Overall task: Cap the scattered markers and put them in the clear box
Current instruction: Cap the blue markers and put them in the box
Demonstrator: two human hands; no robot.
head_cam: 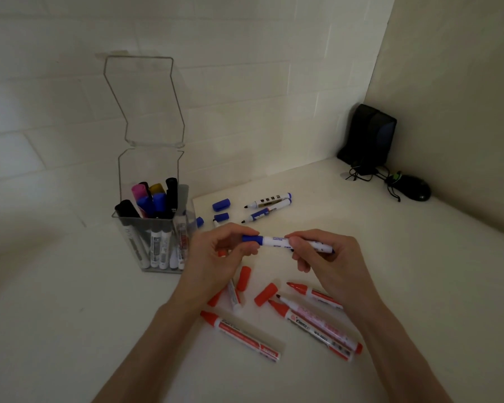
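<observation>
The blue marker (pixel 277 242) is held nearly level above the table (pixel 70 315), long axis left to right, its blue cap (pixel 251 238) pointing left. The left hand (pixel 216 258) pinches the cap and the right hand (pixel 328 257) grips the barrel. The cap seems pushed on, though the light is dim. The clear box (pixel 125 237) stands near, to the left.

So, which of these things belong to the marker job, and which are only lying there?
Job: the blue marker held by left hand and right hand; clear box; blue caps; uncapped blue markers; red markers; red caps.
Lying about: black speaker; black mouse.
</observation>
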